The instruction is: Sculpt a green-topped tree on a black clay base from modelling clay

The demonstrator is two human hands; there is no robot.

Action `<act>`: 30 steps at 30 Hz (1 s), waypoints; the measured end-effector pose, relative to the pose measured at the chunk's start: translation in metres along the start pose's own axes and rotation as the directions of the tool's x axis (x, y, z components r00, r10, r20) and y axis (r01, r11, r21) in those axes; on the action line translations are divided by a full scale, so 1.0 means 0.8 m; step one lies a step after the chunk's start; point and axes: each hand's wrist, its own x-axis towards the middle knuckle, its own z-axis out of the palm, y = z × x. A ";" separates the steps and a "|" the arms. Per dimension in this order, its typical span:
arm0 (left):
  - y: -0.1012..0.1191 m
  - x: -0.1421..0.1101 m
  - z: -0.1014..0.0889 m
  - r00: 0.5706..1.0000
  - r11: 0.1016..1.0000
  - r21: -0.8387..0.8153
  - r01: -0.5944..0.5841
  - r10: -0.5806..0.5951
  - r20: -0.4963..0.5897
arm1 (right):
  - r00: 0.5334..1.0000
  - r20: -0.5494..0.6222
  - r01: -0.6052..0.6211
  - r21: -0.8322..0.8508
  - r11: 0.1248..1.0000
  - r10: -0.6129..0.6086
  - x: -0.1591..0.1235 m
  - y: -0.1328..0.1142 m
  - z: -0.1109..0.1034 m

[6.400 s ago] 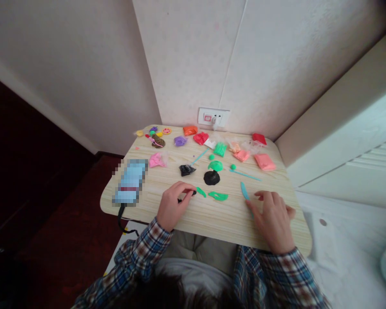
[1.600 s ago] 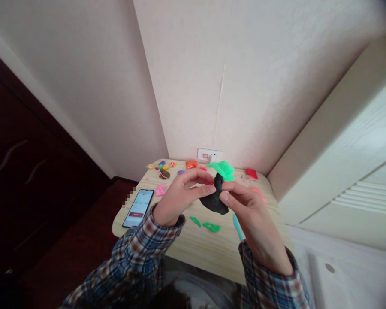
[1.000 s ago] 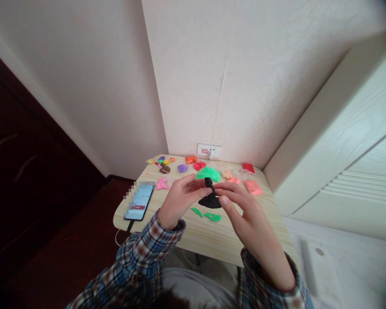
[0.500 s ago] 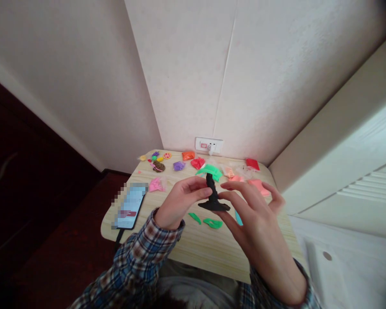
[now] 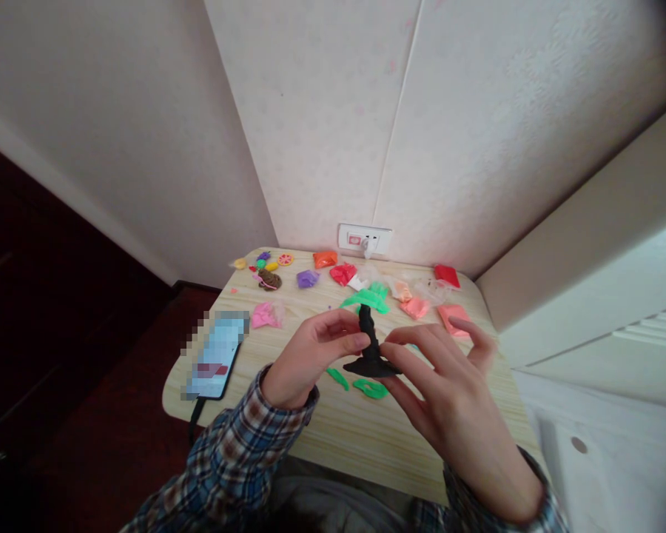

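Above the table I hold a black clay trunk [image 5: 369, 334] upright, with a wide flat base. A curved green clay piece [image 5: 365, 298] shows at its top; whether it is joined there I cannot tell. My left hand [image 5: 316, 352] pinches the trunk from the left between thumb and fingers. My right hand [image 5: 449, 389] has its fingers closed on the right side of the flared base, the thumb under it. On the table below lie a thin green clay strip [image 5: 338, 379] and a looped green clay piece [image 5: 371, 389].
A phone [image 5: 216, 355] with a cable lies at the table's left. Along the back are bagged clays: pink [image 5: 266, 314], purple [image 5: 307, 278], orange [image 5: 325, 258], red [image 5: 342, 274] and coral [image 5: 453, 320]. Small clay figures [image 5: 269, 279] sit back left. A wall socket [image 5: 365, 238] holds a plug.
My right fingers have come in from being spread near the trunk to rest against its base. Both hands and the trunk sit slightly lower in view, as the camera has shifted.
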 end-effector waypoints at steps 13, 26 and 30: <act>-0.002 0.022 -0.044 0.996 0.875 0.475 -0.093 0.079 0.050 | 0.983 0.125 -0.131 -0.018 0.991 0.132 -0.042 0.058 0.050; -0.054 0.093 -0.046 0.939 0.261 0.902 -0.344 0.069 0.338 | 0.939 0.201 -0.287 0.013 0.958 0.279 -0.099 0.089 0.071; -0.059 0.096 -0.050 0.936 0.234 0.907 -0.350 0.052 0.347 | 0.936 0.205 -0.305 0.066 0.950 0.286 -0.097 0.093 0.068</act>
